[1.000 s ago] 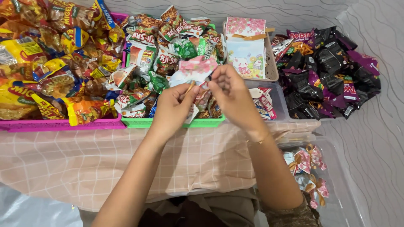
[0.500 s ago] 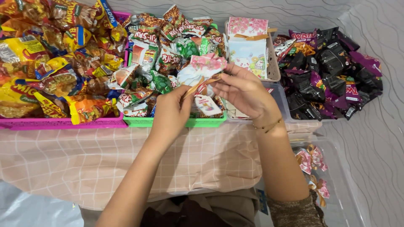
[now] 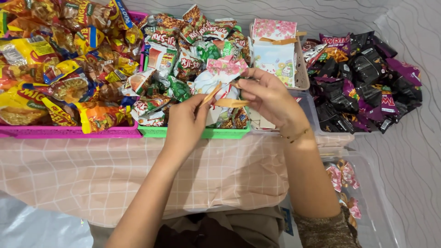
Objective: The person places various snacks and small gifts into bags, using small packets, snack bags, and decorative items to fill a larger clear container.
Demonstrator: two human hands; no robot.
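My left hand (image 3: 186, 120) and my right hand (image 3: 265, 95) meet above the green tray (image 3: 183, 132), both pinching a tan ribbon (image 3: 224, 98). The ribbon goes round the neck of a small clear gift bag (image 3: 216, 76) with a pink patterned top, which stands between my hands. The left hand holds one ribbon end up and to the left. With its fingers curled, the right hand grips the other end at the bag's neck. The bag's lower part is hidden behind my hands.
A pink tray (image 3: 69, 132) of yellow and orange snack packets sits at the left. A stack of pastel paper bags (image 3: 275, 50) stands in a beige basket. Dark purple snack packets (image 3: 367, 78) lie at the right. A clear bin (image 3: 367, 202) holds tied gift bags. A checked cloth (image 3: 92, 174) covers my lap.
The gift bag has risen a little and its pink top has spread open. My hands have pulled the ribbon ends apart, the left end now pointing up and left.
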